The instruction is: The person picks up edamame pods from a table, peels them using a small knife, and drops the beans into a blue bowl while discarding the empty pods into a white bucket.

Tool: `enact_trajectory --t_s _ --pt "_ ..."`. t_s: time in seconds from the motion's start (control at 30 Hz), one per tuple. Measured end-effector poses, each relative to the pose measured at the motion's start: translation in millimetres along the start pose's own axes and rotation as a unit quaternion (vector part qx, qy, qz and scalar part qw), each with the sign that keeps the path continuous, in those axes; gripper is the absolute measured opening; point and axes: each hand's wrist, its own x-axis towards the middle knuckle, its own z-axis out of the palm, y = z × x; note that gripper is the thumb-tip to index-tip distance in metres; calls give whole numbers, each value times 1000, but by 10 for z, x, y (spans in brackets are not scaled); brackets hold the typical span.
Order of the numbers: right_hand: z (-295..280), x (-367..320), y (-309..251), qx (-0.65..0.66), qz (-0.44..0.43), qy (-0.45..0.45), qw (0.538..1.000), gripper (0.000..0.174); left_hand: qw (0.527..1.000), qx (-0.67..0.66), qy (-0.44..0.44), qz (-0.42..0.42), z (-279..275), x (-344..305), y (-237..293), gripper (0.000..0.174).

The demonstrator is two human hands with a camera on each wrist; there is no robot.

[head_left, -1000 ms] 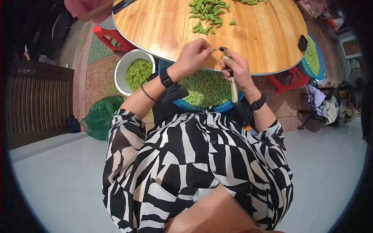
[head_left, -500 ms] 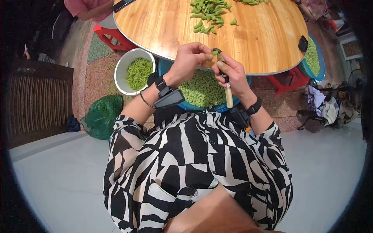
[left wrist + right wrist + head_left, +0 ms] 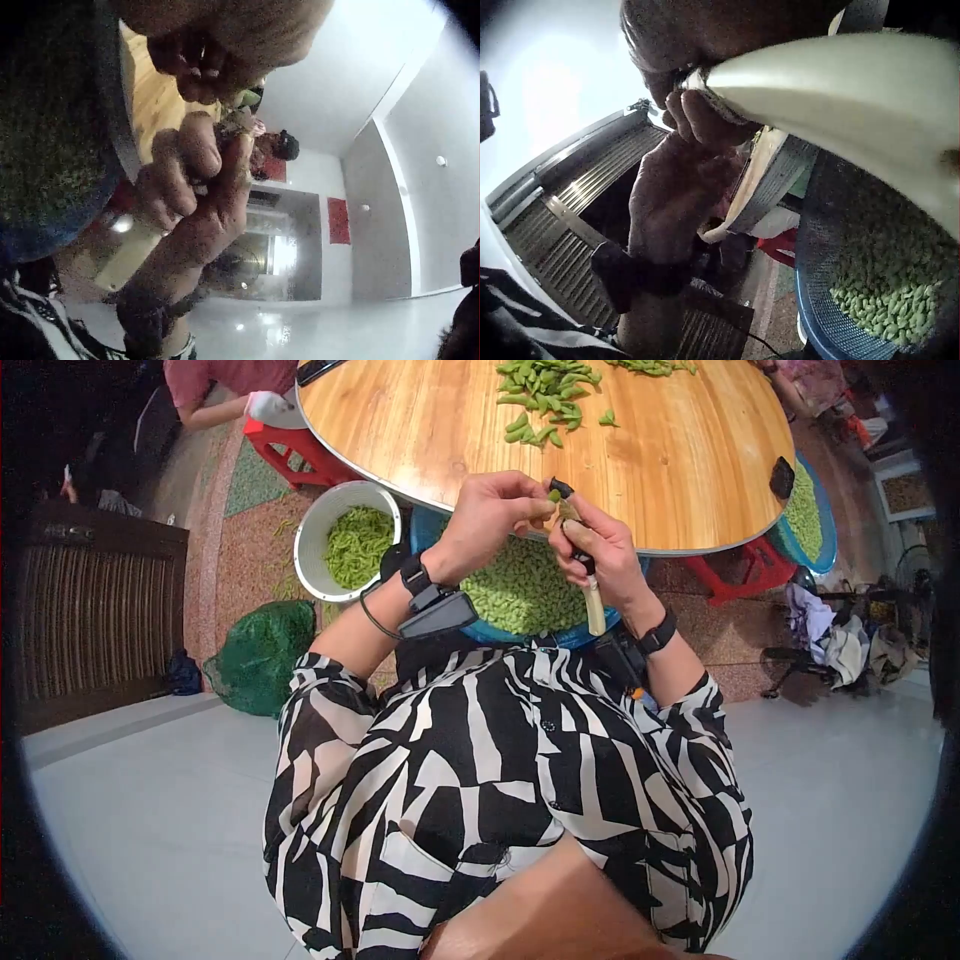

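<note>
My left hand (image 3: 487, 518) pinches a small green bean pod (image 3: 553, 495) between thumb and forefinger, just over the near table edge. Close beside it, my right hand (image 3: 606, 556) grips a slim tool whose cream handle (image 3: 595, 608) sticks out below the fist, its kind hidden by the fingers. A dark piece (image 3: 562, 487) shows at the right fingertips, right by the pod. In the right wrist view the cream handle (image 3: 840, 90) looms large. Below both hands sits a blue basket (image 3: 804, 300) full of shelled green beans (image 3: 520, 595).
More pods (image 3: 540, 390) lie on the wooden table (image 3: 660, 480). A white bucket (image 3: 312, 550) of green pods stands at the left, near a green mesh sack (image 3: 262, 660). Red stools (image 3: 285, 445) stand under the table; another person (image 3: 215, 390) is at the far left.
The hands have drawn together, the right moving left toward the pod pinched in the left. The tool's handle now hangs more to the left. A white-gloved hand of the other person has appeared.
</note>
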Motion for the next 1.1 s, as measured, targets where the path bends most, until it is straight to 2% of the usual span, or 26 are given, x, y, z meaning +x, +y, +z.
enact_trajectory --t_s 0.13,0.23,0.3,0.43,0.47,0.5,0.53,0.6,0.73,0.8,0.83,0.9,0.93,0.97,1.03,1.07,1.1 --pt "-31 -12 -21 -60 -3 7 998 38 1000 3 -7 19 -20 -18 5 6" --pt "-87 -23 -41 -68 18 18 997 38 998 -39 -47 -8 -47 -9 51 10" --pt "-115 -30 -67 -70 12 -28 997 39 982 -140 -84 -100 -69 -15 70 15" --pt "-218 -29 -6 -67 24 -54 996 34 961 -215 -103 -142 -92 -41 -3 14" --pt "-235 -14 1 -272 -67 -51 959 34 957 -227 -111 -140 -125 -16 -72 10" --pt "-247 3 18 -462 -155 -47 872 35 953 -240 -119 -139 -142 -13 -111 8" --pt "-255 12 53 -461 -153 -47 873 35 953 -241 -118 -140 -143 -31 -153 8" --pt "-257 47 108 -560 -293 -63 773 28 992 -69 -66 -87 -124 -44 -192 7" --pt "-243 22 151 -568 -282 -66 770 34 993 -73 -39 -79 -93 -100 -165 8" --pt "-220 13 158 -537 -203 -29 818 41 994 -67 -39 -81 -103 -110 -109 8" --pt "-215 20 143 -537 -205 -31 818 41 994 -66 -38 -79 -116 -109 -94 8" --pt "-204 40 100 -448 -172 7 877 42 998 58 -28 -27 -168 -122 -69 9" --pt "-173 22 69 -370 -101 43 922 38 998 58 -27 -29 -211 -148 -42 9" --pt "-196 14 57 -369 -100 42 923 38 996 85 -5 -17 -266 -193 8 8" --pt "-249 39 22 -269 -11 96 958 33 993 115 17 -6 -306 -207 85 8" --pt "-220 71 18 -349 -31 90 932 33 995 94 0 -17 -312 -207 103 8" --pt "-155 111 76 -347 -30 89 933 33 997 74 -17 -27 -311 -207 117 7"
